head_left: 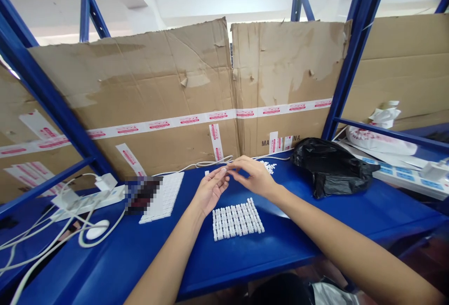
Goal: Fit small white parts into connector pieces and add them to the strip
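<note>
My left hand [211,191] is turned partly palm up, with thumb and fingers closed on a small white piece [223,169] that is mostly hidden. My right hand [255,175] meets it from the right, its thumb and index finger pinched at the left fingertips; what lies in that pinch is too small to make out. Just below the hands, small white pieces [238,220] stand side by side in a tight block of rows on the blue table [206,267]. Behind my right hand lies a loose pile of small white pieces [270,167].
A white sheet of close-set pieces [164,197] lies to the left, beside a blurred dark object [142,195]. Power strips [91,204] with tangled cables are at far left. A black plastic bag [329,167] sits right. Cardboard panels [168,94] and blue posts [354,52] border the back.
</note>
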{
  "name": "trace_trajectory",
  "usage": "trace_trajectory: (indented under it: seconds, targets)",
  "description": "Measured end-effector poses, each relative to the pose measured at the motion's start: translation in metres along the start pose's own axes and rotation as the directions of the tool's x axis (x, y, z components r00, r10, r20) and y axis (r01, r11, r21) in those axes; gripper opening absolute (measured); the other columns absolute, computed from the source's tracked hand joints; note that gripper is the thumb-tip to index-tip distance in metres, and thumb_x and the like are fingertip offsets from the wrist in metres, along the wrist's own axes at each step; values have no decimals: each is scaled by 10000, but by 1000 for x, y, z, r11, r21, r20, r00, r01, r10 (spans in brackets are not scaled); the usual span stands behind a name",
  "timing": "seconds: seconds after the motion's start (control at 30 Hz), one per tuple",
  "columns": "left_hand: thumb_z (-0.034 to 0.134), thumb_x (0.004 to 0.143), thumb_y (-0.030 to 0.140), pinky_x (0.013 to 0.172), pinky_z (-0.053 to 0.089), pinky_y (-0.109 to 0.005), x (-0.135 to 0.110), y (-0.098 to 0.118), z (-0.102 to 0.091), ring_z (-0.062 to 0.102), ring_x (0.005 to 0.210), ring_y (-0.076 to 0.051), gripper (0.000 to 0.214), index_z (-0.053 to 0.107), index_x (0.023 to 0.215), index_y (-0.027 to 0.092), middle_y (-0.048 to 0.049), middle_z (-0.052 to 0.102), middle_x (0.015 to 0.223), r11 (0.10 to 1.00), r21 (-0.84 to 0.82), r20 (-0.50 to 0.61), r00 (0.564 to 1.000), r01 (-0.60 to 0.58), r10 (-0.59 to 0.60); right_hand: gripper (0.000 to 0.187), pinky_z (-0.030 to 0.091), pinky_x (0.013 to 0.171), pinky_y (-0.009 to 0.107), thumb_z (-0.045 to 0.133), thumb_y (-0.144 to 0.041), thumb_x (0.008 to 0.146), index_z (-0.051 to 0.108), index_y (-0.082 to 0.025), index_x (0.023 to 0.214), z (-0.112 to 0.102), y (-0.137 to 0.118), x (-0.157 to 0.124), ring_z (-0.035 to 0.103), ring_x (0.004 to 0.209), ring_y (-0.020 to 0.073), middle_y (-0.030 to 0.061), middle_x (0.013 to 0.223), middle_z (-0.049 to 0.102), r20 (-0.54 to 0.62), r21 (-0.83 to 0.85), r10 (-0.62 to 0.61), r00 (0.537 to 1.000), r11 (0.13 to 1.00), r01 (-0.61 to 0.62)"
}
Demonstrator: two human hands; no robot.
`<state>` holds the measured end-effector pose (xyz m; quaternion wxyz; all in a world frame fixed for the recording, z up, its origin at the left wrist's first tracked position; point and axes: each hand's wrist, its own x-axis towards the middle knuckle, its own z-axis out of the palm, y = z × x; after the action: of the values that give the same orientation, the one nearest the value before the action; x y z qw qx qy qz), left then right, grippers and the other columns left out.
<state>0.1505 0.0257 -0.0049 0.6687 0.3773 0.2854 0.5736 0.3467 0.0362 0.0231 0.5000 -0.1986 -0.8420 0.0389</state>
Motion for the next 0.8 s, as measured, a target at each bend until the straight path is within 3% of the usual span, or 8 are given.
trace_trajectory:
  seconds: [0.23,0.33,0.47,0.63,0.73,0.8]
  targets:
    - [848,799,210,697,562,-178,-3,-1,1,693,751,-94,197,787,966,125,-74,778,910,993,51,59,992,108,-111,209,599,893,389,553,-216,1028,676,-212,1197,-2,8,-3,679,1020,211,95,1080,746,81,-73,-88,993,993,94]
    - [830,823,227,732,568,-191,-2,-2,0,706,790,-109,185,778,978,139,-64,767,880,992,87,45,994,95,-99,219,599,904,393,550,-219,1025,674,-218,1205,-4,8,-3,679,1025,210,91,1088,742,108,-71,-72,992,994,80]
    - [819,828,202,702,570,-177,-1,-2,-2,691,753,-93,171,774,979,138,-59,761,897,996,35,14,996,88,-88,226,599,897,391,548,-228,1022,666,-214,1214,-4,7,-2,680,1011,205,90,1085,739,118,-72,-47,992,996,56]
    - [786,847,157,623,544,-138,-2,2,-1,645,684,-60,136,782,980,129,-61,745,910,988,-40,61,987,152,-149,202,598,871,389,499,-219,1042,673,-207,1144,-5,3,-2,672,985,205,91,1044,736,152,-114,-94,984,987,112]
    - [781,853,161,613,543,-150,-3,3,-1,637,668,-65,115,789,965,133,-74,751,910,988,3,76,986,151,-151,202,590,885,385,500,-224,1041,677,-217,1139,-4,1,-2,666,1001,209,91,1046,730,169,-142,-92,981,983,117]
    - [801,835,160,656,560,-176,-5,4,0,647,671,-72,150,797,982,133,-91,770,935,983,71,89,981,168,-174,196,580,896,377,515,-221,1033,679,-220,1142,-5,5,-1,664,1012,212,91,1046,730,120,-162,-66,991,983,85]
